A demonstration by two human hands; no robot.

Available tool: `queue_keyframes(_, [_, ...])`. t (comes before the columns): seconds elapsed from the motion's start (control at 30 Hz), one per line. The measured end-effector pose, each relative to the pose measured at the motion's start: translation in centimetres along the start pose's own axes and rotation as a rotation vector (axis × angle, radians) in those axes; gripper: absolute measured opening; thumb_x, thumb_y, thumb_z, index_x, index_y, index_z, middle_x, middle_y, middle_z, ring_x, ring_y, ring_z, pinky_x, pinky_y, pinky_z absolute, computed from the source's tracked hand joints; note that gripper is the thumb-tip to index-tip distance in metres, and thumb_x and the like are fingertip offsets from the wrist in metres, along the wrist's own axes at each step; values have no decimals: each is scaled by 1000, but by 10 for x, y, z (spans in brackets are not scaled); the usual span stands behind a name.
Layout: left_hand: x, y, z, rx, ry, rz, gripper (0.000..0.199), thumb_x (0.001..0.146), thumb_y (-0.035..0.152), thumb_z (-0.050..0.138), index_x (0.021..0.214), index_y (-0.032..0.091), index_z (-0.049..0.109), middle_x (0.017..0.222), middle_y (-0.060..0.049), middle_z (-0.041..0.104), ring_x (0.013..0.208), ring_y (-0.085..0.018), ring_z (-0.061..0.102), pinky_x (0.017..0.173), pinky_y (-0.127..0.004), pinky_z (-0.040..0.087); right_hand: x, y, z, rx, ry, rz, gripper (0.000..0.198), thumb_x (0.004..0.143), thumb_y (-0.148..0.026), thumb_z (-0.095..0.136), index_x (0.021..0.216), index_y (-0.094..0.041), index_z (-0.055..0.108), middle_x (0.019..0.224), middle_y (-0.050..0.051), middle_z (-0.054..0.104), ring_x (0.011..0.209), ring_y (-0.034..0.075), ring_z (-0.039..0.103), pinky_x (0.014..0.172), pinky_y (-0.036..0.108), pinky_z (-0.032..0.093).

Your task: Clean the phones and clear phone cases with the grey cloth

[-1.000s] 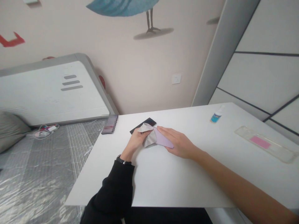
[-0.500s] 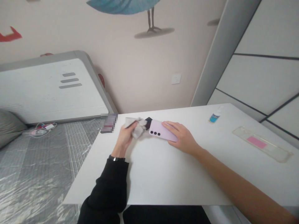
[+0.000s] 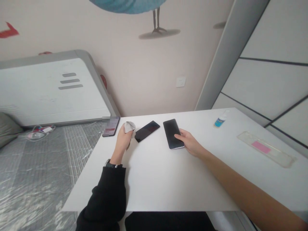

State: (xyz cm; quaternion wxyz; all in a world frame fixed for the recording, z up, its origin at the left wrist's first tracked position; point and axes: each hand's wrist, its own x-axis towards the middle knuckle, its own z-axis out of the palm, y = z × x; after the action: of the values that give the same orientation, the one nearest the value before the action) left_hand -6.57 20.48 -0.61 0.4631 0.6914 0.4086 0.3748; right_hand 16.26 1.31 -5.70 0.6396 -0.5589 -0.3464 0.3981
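My right hand [image 3: 190, 141] grips a smartphone [image 3: 170, 131] by its lower right edge, thumb on the dark screen, which faces up. In my left hand [image 3: 124, 138] is a crumpled light grey cloth [image 3: 130, 127], held above the left part of the table. Between the two hands a second phone [image 3: 147, 131] lies on the table, its black screen up. A third phone [image 3: 112, 125] rests at the table's far left corner, partly blurred out.
On the right of the white table [image 3: 149, 183] stand a small spray bottle [image 3: 220, 120] with a blue label and, nearer, a clear plastic case [image 3: 276, 155] with a pink patch lying flat. A wall [image 3: 144, 80] rises behind the far edge.
The phone in my right hand has turned over from its lilac back to its dark screen. My left hand with the cloth has drawn away to the left, uncovering the second phone.
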Motion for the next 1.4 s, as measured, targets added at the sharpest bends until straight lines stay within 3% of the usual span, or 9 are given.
queue_keyframes(0.13, [-8, -2, 9, 460, -63, 94, 48, 79, 39, 72, 121, 20, 63, 134, -14, 61, 120, -36, 58, 97, -42, 44, 3, 13, 0, -70, 49, -21, 29, 80, -31, 70, 105, -18, 63, 120, 13, 74, 107, 30, 72, 91, 50, 60])
queue_keyframes(0.23, [-12, -2, 17, 842, -187, 162, 57, 86, 46, 64, 134, 16, 55, 134, -19, 58, 117, -37, 60, 95, -43, 44, 5, 20, 2, -115, 99, -25, 33, 82, -27, 64, 113, -21, 55, 123, 14, 72, 107, 28, 72, 89, 50, 61])
queue_keyframes(0.43, [-25, 6, 22, 1001, -255, 189, 60, 87, 57, 62, 129, 15, 56, 122, -18, 63, 106, -35, 67, 82, -39, 48, 2, 16, 7, -256, 128, -10, 54, 86, -20, 56, 135, -23, 34, 109, 10, 74, 85, 24, 76, 67, 41, 64])
queue_keyframes(0.67, [-65, 23, 47, 1226, -335, 173, 97, 86, 75, 54, 151, 7, 34, 119, -22, 70, 99, -39, 72, 74, -41, 52, -6, -2, 9, -663, 206, 29, 61, 88, -19, 59, 146, -22, 37, 105, 9, 75, 89, 26, 73, 80, 37, 55])
queue_keyframes(0.83, [-74, 29, 56, 1234, -370, 207, 81, 89, 74, 50, 140, 11, 48, 97, -18, 77, 86, -39, 75, 67, -42, 53, -11, -13, 13, -893, 182, 64, 67, 91, -27, 63, 152, -17, 37, 104, 13, 76, 97, 33, 72, 84, 40, 50])
queue_keyframes(1.0, [-71, 28, 52, 1192, -382, 201, 73, 90, 69, 54, 138, 14, 51, 96, -17, 77, 87, -38, 75, 68, -40, 53, -16, -22, 16, -1004, 137, 60, 63, 92, -29, 64, 151, -23, 41, 108, 10, 77, 97, 30, 72, 82, 36, 49])
queue_keyframes(1.17, [-57, 24, 36, 1051, -346, 149, 56, 99, 48, 50, 144, 14, 49, 124, -21, 72, 110, -38, 71, 87, -47, 55, -22, -32, 20, -1097, 106, 22, 51, 93, -31, 63, 142, -26, 51, 125, 10, 72, 109, 30, 69, 88, 36, 48])
queue_keyframes(1.27, [-48, 18, 30, 856, -253, 234, 49, 99, 32, 49, 144, 11, 49, 143, -20, 61, 129, -34, 60, 106, -46, 48, -24, -37, 22, -1137, 82, 10, 48, 93, -31, 64, 139, -25, 55, 128, 10, 71, 112, 31, 67, 88, 37, 48])
queue_keyframes(1.4, [-44, 13, 33, 650, -220, 344, 48, 95, 27, 52, 140, 13, 52, 143, -17, 62, 130, -30, 60, 110, -46, 46, -23, -38, 23, -1173, 61, 5, 53, 94, -34, 66, 143, -20, 52, 122, 12, 73, 106, 30, 69, 86, 37, 49])
